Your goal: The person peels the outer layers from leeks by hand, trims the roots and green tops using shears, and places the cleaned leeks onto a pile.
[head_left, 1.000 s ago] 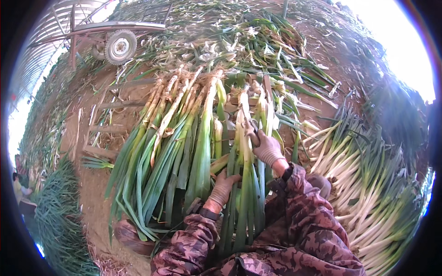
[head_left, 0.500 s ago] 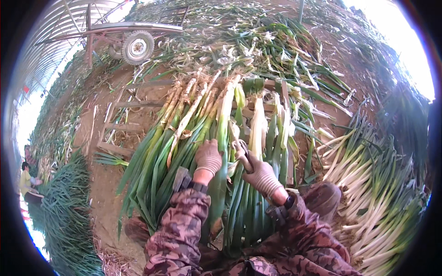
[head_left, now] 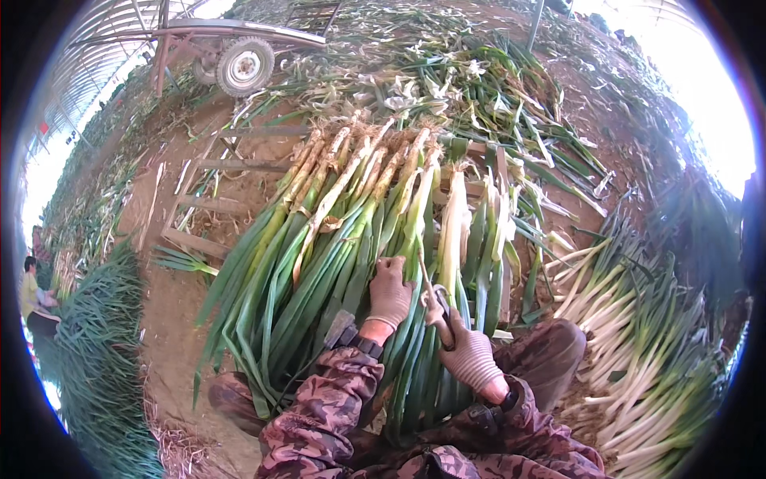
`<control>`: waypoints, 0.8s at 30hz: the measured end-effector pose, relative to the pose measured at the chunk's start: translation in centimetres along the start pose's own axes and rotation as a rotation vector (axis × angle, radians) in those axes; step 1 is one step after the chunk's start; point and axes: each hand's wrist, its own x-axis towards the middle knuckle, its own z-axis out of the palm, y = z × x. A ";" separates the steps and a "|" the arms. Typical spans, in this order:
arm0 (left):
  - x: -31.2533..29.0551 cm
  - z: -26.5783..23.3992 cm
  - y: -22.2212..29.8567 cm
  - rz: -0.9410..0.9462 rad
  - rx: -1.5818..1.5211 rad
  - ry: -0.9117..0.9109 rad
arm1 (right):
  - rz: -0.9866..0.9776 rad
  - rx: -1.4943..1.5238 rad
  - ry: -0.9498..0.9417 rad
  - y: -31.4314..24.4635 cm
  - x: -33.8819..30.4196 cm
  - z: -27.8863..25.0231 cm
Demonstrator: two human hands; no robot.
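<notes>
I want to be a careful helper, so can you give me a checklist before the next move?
1. Right hand holding the tool: ok.
2. Left hand at the green onions: ok.
3. Left hand gripping tightly: cannot tell, its fingertips are hidden.
4. Both hands gloved: ok.
5. Tool tip well away from left hand: not ok, it's close.
6. Other person out of the way: ok, far off to the left.

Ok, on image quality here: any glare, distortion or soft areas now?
Head view, upper right: blown-out white glare; head view, rim: black fisheye border with bluish fringing; head view, right side: dark green leafy plants look hazy; head view, centre: the beige-gloved left hand and beige-gloved right hand are comparatively clear.
</notes>
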 end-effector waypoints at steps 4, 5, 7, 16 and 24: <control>0.7 0.2 0.6 -0.088 -0.012 0.035 | -0.079 -0.044 0.089 -0.3 2.0 0.5; 0.9 0.2 0.4 -0.082 0.004 0.068 | -0.078 -0.046 0.092 -0.5 2.9 0.6; 1.6 -0.2 0.4 -0.108 0.044 -0.015 | -0.026 -0.048 0.099 -1.0 5.0 0.2; 3.6 -1.9 1.8 -0.246 0.338 -0.322 | 0.012 -0.033 0.215 -2.7 10.8 -1.3; 4.0 -1.5 1.5 -0.275 0.430 -0.314 | 0.080 -0.059 0.234 -3.2 15.9 -3.0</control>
